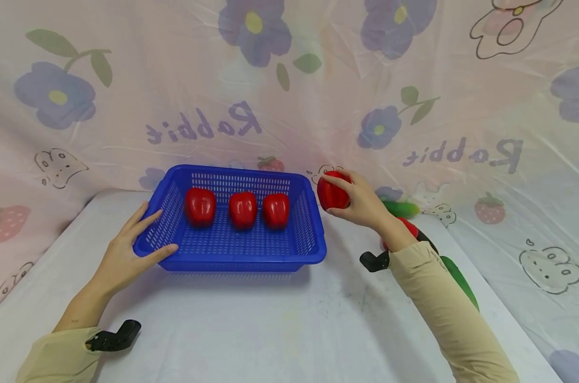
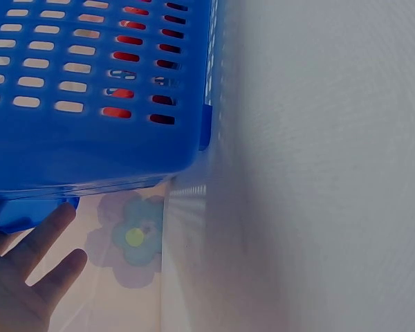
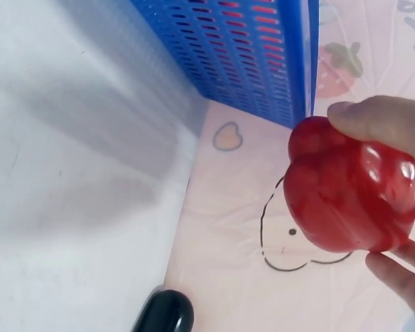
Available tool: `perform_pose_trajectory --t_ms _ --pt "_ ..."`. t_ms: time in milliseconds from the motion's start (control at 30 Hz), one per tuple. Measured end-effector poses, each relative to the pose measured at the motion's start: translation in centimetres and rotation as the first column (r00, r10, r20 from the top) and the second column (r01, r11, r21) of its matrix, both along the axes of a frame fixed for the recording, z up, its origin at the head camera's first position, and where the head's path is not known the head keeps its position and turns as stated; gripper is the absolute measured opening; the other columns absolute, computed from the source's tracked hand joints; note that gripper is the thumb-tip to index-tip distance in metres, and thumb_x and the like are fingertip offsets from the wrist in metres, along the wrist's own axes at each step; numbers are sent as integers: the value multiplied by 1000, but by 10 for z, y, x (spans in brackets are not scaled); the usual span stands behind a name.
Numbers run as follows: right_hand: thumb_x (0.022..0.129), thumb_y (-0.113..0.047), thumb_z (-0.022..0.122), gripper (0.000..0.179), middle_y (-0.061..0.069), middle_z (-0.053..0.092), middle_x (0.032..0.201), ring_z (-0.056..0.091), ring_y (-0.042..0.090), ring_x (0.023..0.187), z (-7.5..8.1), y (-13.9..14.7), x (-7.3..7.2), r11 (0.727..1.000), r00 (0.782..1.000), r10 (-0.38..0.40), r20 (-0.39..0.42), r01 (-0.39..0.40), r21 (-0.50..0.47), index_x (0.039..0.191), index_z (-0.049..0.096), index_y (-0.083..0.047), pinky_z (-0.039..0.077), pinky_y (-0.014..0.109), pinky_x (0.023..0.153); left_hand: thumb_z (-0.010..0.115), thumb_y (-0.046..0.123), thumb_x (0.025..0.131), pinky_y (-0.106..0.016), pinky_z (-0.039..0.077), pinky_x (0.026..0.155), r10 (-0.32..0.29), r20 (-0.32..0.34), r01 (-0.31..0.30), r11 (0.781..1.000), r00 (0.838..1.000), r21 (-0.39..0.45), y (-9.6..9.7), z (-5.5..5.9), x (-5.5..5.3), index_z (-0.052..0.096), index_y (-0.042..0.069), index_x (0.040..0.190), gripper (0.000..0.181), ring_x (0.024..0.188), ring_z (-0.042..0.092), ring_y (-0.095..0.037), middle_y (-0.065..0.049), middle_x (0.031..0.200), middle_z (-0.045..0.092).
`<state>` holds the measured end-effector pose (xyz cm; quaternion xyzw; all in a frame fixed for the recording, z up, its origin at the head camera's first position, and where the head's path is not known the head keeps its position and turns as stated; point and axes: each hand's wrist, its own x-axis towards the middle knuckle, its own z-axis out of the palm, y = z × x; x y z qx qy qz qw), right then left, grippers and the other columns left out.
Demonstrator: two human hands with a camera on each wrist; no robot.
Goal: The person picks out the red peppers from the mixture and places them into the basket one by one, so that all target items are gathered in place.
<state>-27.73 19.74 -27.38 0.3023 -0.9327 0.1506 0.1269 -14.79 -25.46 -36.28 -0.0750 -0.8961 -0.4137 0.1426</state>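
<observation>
In the head view my right hand (image 1: 358,199) grips a glossy red bell pepper (image 1: 334,190) in the air, just right of the blue plastic basket (image 1: 241,259). The right wrist view shows this lobed pepper (image 3: 353,187) between thumb and fingers, beside the basket's slotted wall (image 3: 256,62). Three more red peppers lie in a row inside: a left one (image 1: 200,207), a middle one (image 1: 243,210) and a right one (image 1: 275,210). At the basket's left end my left hand (image 1: 129,247) rests with spread, straight fingers, its thumb at the front rim.
Behind the right forearm lie a green cucumber-like thing (image 1: 402,208), a red thing (image 1: 408,227), a black thing (image 1: 427,240) and a long green thing (image 1: 461,279), partly hidden. A patterned cloth (image 1: 313,127) hangs behind the white table (image 1: 251,330).
</observation>
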Motion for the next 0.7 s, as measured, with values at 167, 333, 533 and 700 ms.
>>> perform_pose_trajectory --t_ms 167,333,533,700 --pt "76 -18 80 76 18 36 148 37 41 131 4 -7 -1 1000 1000 4 6 -4 3 143 46 -21 53 55 89 72 36 84 -80 14 101 3 8 -3 1000 1000 4 0 1 0 33 14 150 80 145 8 -47 -8 163 7" --pt "75 -19 81 75 17 36 148 37 39 132 7 -14 -2 1000 1000 14 6 -14 -6 143 47 -21 52 54 91 72 35 83 -80 13 101 2 5 -2 1000 1000 7 -1 0 0 33 14 150 80 145 8 -47 -8 162 7" --pt "78 -21 79 73 17 35 149 37 38 132 12 -24 -2 1000 1000 19 17 -18 -6 143 46 -22 52 53 93 71 35 83 -80 13 101 1 -1 -1 1000 1000 2 -1 0 -1 33 13 150 80 145 7 -48 -10 162 7" --pt "78 -22 78 72 17 35 148 36 37 133 15 -32 -3 999 999 35 15 -35 -5 143 47 -21 51 53 94 71 35 83 -80 13 101 -2 3 2 1000 1000 7 0 1 0 33 12 150 80 144 7 -48 -11 162 7"
